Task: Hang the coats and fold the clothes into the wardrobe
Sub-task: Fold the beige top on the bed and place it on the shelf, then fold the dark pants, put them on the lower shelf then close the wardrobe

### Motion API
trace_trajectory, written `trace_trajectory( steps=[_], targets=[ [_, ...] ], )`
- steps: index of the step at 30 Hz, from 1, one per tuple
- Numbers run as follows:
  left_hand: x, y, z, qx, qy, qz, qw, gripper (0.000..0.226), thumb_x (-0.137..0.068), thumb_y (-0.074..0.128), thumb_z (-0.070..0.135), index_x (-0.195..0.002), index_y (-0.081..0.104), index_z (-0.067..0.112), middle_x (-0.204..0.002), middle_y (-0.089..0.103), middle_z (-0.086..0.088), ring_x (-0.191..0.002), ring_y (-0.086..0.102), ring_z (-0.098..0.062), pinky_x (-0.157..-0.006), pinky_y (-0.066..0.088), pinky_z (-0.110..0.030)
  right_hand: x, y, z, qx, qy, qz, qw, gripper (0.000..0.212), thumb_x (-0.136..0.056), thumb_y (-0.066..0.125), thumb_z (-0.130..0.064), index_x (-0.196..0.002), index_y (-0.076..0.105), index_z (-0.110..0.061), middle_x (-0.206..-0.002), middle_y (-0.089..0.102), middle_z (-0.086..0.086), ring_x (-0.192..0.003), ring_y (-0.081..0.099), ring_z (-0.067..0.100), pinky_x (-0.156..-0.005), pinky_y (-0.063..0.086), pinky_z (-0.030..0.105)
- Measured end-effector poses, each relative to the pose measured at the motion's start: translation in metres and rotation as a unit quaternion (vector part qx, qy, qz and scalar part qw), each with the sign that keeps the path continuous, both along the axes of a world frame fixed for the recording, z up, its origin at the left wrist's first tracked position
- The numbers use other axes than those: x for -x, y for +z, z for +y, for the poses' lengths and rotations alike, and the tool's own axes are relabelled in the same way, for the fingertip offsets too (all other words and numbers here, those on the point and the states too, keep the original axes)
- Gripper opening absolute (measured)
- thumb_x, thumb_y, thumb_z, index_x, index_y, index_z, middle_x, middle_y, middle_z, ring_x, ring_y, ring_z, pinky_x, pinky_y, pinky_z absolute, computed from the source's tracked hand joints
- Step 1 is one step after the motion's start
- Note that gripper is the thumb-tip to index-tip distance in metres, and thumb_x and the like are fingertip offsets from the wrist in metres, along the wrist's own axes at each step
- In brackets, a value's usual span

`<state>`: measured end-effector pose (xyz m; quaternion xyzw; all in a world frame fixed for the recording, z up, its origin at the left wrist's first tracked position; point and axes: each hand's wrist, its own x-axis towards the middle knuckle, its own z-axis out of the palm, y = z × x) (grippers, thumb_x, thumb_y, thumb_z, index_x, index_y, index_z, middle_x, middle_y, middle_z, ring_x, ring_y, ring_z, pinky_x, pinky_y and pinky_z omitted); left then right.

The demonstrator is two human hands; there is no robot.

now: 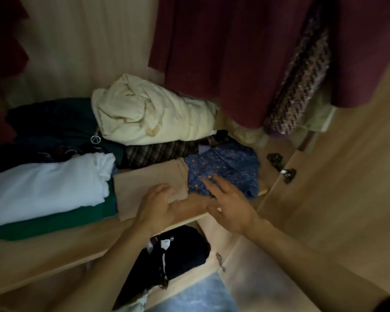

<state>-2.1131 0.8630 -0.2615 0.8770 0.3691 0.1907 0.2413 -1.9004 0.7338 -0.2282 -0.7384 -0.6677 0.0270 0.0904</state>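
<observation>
A folded beige garment (pixel 142 183) lies on the wardrobe shelf (pixel 43 251), near its front edge. My left hand (pixel 158 203) rests on its near end with loosely bent fingers. Beside it on the right lies a blue patterned garment (pixel 230 167). My right hand (pixel 230 206) is spread with straight fingers, and its fingertips touch the blue garment's near edge. A white folded garment (pixel 43 190) sits on a green one (pixel 54 224) at the left.
A cream bundle (pixel 149 113) tops a plaid cloth (pixel 158 152) and dark clothes (pixel 50 131) at the back. Maroon garments (pixel 223 52) and a knitted piece (pixel 302 91) hang above. A dark garment (pixel 178 251) lies on the lower shelf. The open door (pixel 336 188) stands at the right.
</observation>
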Motion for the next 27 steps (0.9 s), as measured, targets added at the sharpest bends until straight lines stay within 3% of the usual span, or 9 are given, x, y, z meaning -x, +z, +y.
trace_trajectory(
  steps=[6, 9, 15, 21, 27],
  targets=[
    [-0.016, 0.027, -0.052, -0.029, -0.008, 0.021, 0.999, 0.049, -0.082, 0.047, 0.045, -0.115, 0.07, 0.016, -0.124, 0.063, -0.003, -0.113, 0.057, -0.027, -0.097, 0.049, -0.041, -0.007, 0.006, -0.047, -0.004, -0.034, 0.027, 0.999, 0.08, -0.09, 0.023, -0.069, -0.158, 0.016, -0.028, -0.162, 0.025, 0.012, -0.148, 0.024, 0.034, -0.119, 0.028, 0.045],
    [-0.026, 0.043, -0.077, -0.039, 0.007, 0.044, 0.998, 0.053, -0.082, 0.037, 0.05, -0.113, 0.066, 0.019, -0.126, 0.06, -0.001, -0.113, 0.055, -0.027, -0.097, 0.048, -0.043, -0.012, 0.01, -0.071, -0.021, -0.034, 0.034, 0.999, 0.078, -0.092, 0.03, -0.065, -0.158, 0.018, -0.024, -0.16, 0.028, 0.013, -0.147, 0.025, 0.031, -0.119, 0.025, 0.039],
    [-0.055, 0.05, -0.16, -0.023, 0.054, 0.061, 0.996, 0.052, -0.081, 0.041, 0.046, -0.121, 0.064, 0.022, -0.135, 0.056, 0.0, -0.125, 0.05, -0.025, -0.105, 0.042, -0.039, -0.044, 0.012, -0.15, -0.05, -0.01, 0.064, 0.997, 0.081, -0.088, 0.027, -0.062, -0.153, 0.033, -0.013, -0.151, 0.042, 0.015, -0.139, 0.039, 0.031, -0.112, 0.034, 0.036],
    [-0.089, 0.033, -0.265, 0.003, 0.06, 0.069, 0.996, 0.034, -0.087, 0.044, 0.045, -0.109, 0.062, 0.027, -0.12, 0.063, 0.0, -0.112, 0.059, -0.028, -0.094, 0.049, -0.041, -0.06, 0.005, -0.241, -0.001, 0.001, 0.122, 0.992, 0.062, -0.098, 0.052, -0.042, -0.152, 0.033, -0.017, -0.156, 0.035, 0.01, -0.144, 0.031, 0.026, -0.113, 0.028, 0.033],
    [-0.114, 0.031, -0.311, -0.023, 0.016, 0.057, 0.998, 0.023, -0.095, 0.055, 0.037, -0.112, 0.061, 0.025, -0.122, 0.059, 0.002, -0.113, 0.057, -0.025, -0.09, 0.046, -0.036, -0.081, 0.007, -0.313, 0.032, 0.019, 0.119, 0.992, 0.062, -0.1, 0.047, -0.046, -0.154, 0.027, -0.025, -0.16, 0.029, 0.001, -0.146, 0.029, 0.018, -0.117, 0.03, 0.035]
  ],
)
